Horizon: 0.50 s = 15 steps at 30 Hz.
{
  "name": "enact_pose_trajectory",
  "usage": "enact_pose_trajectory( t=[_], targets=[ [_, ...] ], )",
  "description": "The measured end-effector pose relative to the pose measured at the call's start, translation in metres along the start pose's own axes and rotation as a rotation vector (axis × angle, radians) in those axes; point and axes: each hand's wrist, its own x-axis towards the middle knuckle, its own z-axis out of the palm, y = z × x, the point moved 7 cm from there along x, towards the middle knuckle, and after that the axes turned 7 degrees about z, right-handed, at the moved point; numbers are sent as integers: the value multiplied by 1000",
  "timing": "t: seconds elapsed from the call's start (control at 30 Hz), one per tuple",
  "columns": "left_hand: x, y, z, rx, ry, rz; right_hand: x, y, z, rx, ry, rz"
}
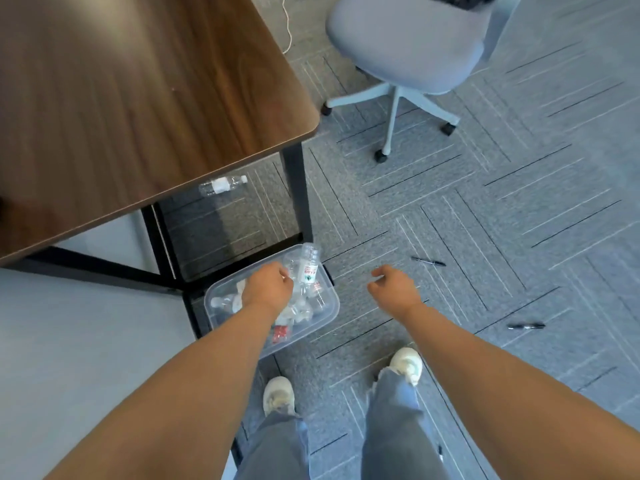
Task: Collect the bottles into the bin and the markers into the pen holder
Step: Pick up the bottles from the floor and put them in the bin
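Note:
A clear plastic bin [320,318] stands on the carpet by the table leg, with several clear bottles inside. My left hand [268,287] hovers over the bin, fingers curled on a clear bottle [308,266] that has a white and red label and tilts against the bin's far rim. My right hand [394,287] hangs to the right of the bin, fingers loosely apart and holding nothing. Another clear bottle [223,185] lies on the floor under the table. Two black markers lie on the carpet, one [428,261] beyond my right hand and one [526,326] further right.
A dark wooden table [138,98] with black legs fills the upper left. A blue-grey swivel chair [408,46] on castors stands at the top right. My white shoes [278,394] and jeans are below the bin. No pen holder is in view.

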Motion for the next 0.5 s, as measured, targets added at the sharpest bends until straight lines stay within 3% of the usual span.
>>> enact_pose_trajectory(
  t=[0.33,0.5],
  targets=[
    [31,190,66,-147,-3,41,63,53,-198,-76,120,-26],
    [62,239,67,-158,13,41,95,52,-245,-72,136,-24]
  ],
)
